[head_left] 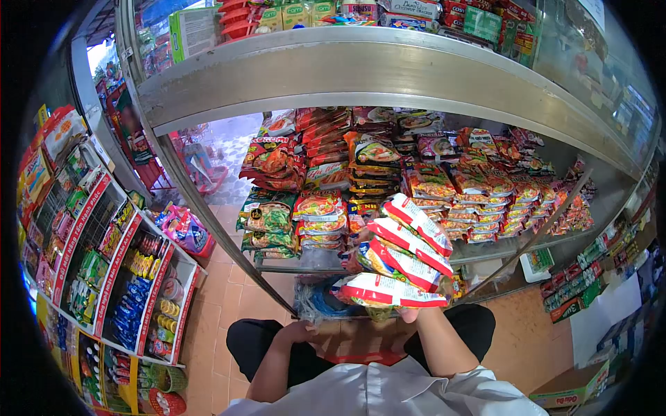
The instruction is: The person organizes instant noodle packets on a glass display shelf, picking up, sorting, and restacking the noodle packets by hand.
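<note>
Several red and white noodle packets (406,253) are stacked and tilted in front of the shelf, held up by my right hand (408,315), which is mostly hidden beneath them. My left hand (300,331) rests low by my left knee, beside a crumpled clear plastic bag (309,303); its fingers are too indistinct to read. Behind the held packets, rows of stacked noodle packets fill the cabinet shelf, with green packets (269,216) at the left and red and yellow packets (479,197) towards the right.
A metal cabinet frame (388,69) crosses above the packets, with a slanting post at each side. Snack racks (132,277) stand at the left. A cardboard box (572,388) lies at the lower right. A white tray (538,263) sits right of the shelf.
</note>
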